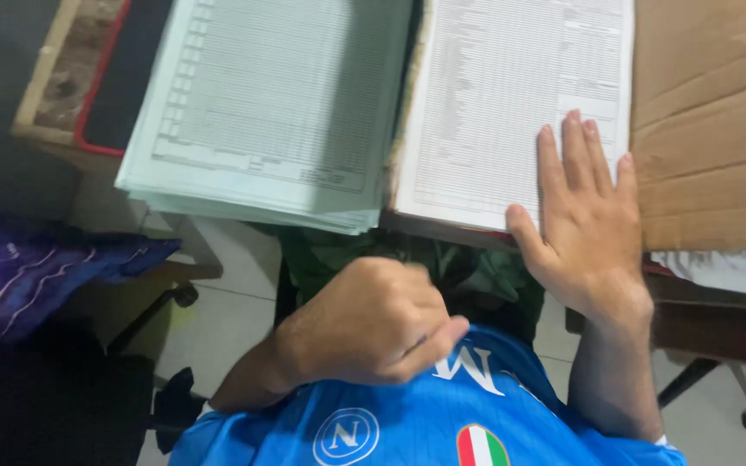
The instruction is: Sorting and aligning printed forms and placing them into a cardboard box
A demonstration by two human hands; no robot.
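Observation:
A large open ledger lies on a desk, its left stack of pale green ruled pages (269, 103) overhanging the desk edge and its right white printed page (502, 95) lying flat. My right hand (584, 224) rests flat, fingers spread, on the lower right corner of the white page. My left hand (373, 324) is curled into a loose fist below the ledger, close to my chest over a bright blue shirt (407, 423). Nothing shows inside the fist.
Brown cardboard (710, 121) lies right of the ledger, with white papers (727, 267) under it. A purple patterned cloth (28, 267) sits at the left. A dark wooden desk edge (710, 319) and pale tiled floor (226, 311) show below.

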